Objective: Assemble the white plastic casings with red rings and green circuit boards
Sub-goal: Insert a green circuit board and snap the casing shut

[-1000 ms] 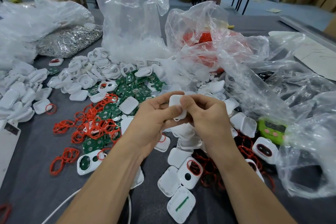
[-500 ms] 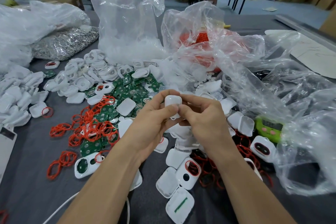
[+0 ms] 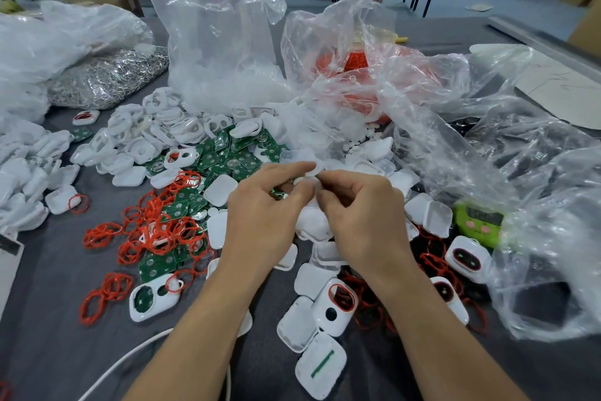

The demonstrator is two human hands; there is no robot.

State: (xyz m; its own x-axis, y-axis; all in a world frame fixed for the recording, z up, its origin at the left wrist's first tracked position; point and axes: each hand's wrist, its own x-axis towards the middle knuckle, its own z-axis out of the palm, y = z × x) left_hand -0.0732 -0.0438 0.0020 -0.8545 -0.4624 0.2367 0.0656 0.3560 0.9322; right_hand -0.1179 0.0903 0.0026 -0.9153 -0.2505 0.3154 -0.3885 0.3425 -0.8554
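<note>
Pinching a white casing, left hand and right hand both curled and touching, left of the green timer, casing lower and more hidden than earlier.

Glossy white plastic casings, crinkled clear plastic bags, matt grey tabletop

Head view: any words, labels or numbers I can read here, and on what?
No text is legible.
Green device: display too blurred to read.
White card at the left edge: dark patch, illegible.
Striped casing: only a green stripe, no letters.
</note>
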